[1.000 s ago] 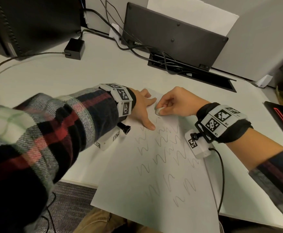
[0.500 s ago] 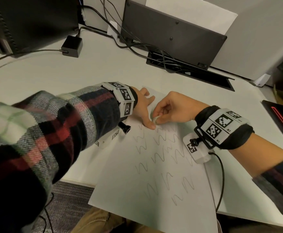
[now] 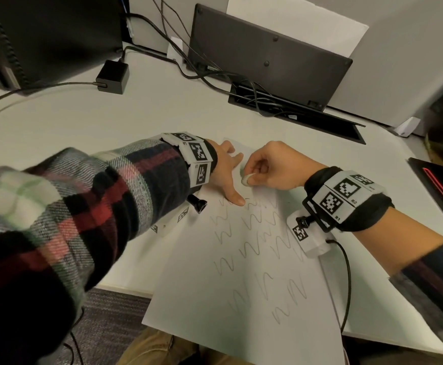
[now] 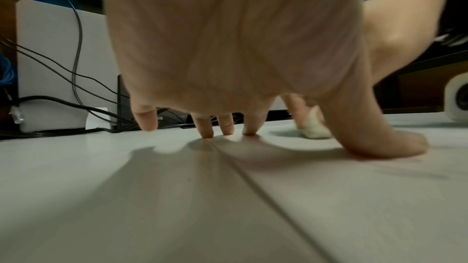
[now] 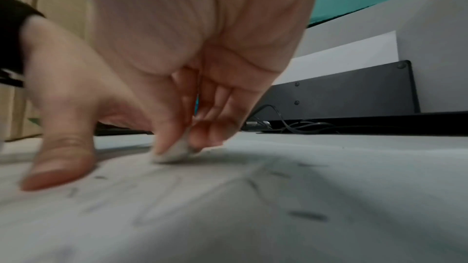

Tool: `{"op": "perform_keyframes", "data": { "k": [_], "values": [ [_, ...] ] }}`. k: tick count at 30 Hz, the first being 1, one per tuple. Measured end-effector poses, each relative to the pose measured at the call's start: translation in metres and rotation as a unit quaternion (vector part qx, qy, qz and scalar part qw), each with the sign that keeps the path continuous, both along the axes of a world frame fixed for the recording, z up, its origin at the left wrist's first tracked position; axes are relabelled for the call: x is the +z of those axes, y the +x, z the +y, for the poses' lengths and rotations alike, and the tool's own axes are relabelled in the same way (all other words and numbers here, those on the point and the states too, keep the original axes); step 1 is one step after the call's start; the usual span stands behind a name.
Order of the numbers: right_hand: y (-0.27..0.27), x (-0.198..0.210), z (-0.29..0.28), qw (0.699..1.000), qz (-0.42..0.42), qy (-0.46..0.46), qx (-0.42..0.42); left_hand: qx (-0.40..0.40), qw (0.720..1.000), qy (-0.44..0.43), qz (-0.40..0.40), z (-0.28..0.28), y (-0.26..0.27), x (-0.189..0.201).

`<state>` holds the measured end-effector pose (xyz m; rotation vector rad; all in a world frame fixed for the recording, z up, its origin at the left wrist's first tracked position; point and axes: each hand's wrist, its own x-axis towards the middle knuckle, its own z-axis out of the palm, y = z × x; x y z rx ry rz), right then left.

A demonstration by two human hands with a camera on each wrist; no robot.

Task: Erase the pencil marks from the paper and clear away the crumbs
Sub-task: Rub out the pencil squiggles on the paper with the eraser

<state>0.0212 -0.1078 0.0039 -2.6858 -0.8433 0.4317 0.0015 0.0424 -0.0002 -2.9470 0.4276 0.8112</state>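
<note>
Rubbing is under way at the top of the paper (image 3: 241, 299), which lies slanted across the lower middle of the head view with its near edge hanging off the bench (image 3: 162, 109). The right hand (image 3: 273, 167) pinches a small white eraser (image 3: 246, 179) between thumb and fingertips, its lower face down on the sheet in the right wrist view, just beside the left thumb. The left hand (image 3: 225, 169) is spread, fingers straight, thumb and fingertips pressing the sheet down at the centre of the frame.

Rows of wavy pencil marks (image 3: 254, 243) fill the sheet below the hands, so I'd judge the job is only begun. A few dark crumbs (image 5: 307, 216) lie on the paper at lower right of the right wrist view.

To do this stroke well, I'd keep it short and firm, with the left hand holding close to the eraser so the sheet cannot buckle or crease. Rubbing away from the holding thumb rather than toward it should keep the paper taut. As the rows lower in the frame come up, the holding hand would need to shift down with the eraser, since that overhanging end looks free to flap. Crumbs are best left for one sweep off the sheet afterward, brushed lightly so graphite doesn't smear.
</note>
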Motion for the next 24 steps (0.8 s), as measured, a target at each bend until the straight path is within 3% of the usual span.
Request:
{"op": "perform_keyframes", "data": {
  "k": [3,9,15,24],
  "values": [
    [0.001,0.0,0.0,1.0,-0.014,0.004,-0.004,-0.008,1.0,0.007,-0.02,0.001,0.001,-0.002],
    [-0.006,0.001,-0.003,0.997,0.067,0.028,-0.004,-0.012,1.0,0.001,-0.023,0.002,0.0,-0.001],
    [0.002,0.001,-0.004,0.993,0.102,0.046,-0.029,0.003,0.997,-0.074,-0.009,0.018,0.001,0.001],
    [0.015,0.001,0.015,0.998,0.049,0.033,-0.005,-0.036,0.998,-0.058,-0.004,0.019,0.0,-0.003]
  ]
}}
